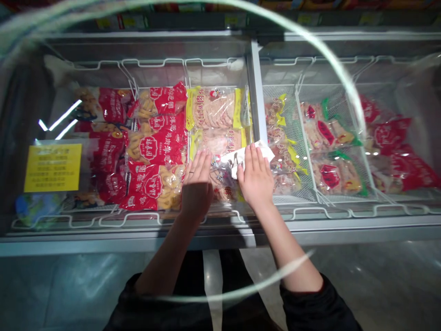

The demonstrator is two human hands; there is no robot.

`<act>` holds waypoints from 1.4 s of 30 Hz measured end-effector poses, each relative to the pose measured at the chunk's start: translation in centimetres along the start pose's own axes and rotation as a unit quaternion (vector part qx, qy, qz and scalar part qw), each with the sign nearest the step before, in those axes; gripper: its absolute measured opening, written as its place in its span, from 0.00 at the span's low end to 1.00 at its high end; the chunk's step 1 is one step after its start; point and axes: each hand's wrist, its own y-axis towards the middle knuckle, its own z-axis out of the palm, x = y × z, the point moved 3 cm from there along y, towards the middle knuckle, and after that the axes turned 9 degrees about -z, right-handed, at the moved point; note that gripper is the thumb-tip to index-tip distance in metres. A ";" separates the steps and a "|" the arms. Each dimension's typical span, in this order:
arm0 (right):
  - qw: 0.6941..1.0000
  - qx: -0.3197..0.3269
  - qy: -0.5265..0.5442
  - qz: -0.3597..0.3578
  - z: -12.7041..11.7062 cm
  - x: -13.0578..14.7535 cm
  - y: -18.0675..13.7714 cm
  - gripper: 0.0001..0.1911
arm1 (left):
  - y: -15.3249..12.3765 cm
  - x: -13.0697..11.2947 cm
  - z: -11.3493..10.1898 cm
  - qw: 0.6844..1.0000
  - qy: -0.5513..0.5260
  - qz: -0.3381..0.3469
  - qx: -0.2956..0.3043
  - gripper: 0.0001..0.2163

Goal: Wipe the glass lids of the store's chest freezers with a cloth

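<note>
I look down into a chest freezer with sliding glass lids [103, 69]. My left hand [197, 184] lies flat on the glass, fingers stretched out, over clear packs of pale sliced meat [213, 112]. My right hand [255, 177] also lies flat with fingers together, pressing a white cloth or paper [237, 158] onto the glass beside the lid's metal frame bar [257, 92]. Red bags of fried snacks [155, 147] lie just left of my left hand.
A yellow label [53, 168] sticks on the glass at the left. Wire baskets [310, 138] at the right hold yellow-edged, green-edged and red packs [396, 151]. The freezer's metal front rim [344, 230] runs below my hands; a grey tiled floor lies beneath.
</note>
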 end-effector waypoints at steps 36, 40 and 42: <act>0.985 -0.003 0.135 -0.105 -0.8 -4.5 6.4 0.36 | 3.6 -3.7 1.7 0.998 0.005 -0.005 0.057 0.31; 0.994 -0.053 0.096 -0.008 0.5 -5.6 4.8 0.38 | 7.1 -5.6 2.8 0.988 0.035 0.086 0.121 0.28; 0.994 -0.060 0.087 0.009 1.0 -5.8 4.5 0.39 | 8.3 -6.0 3.6 0.979 0.060 0.112 0.157 0.28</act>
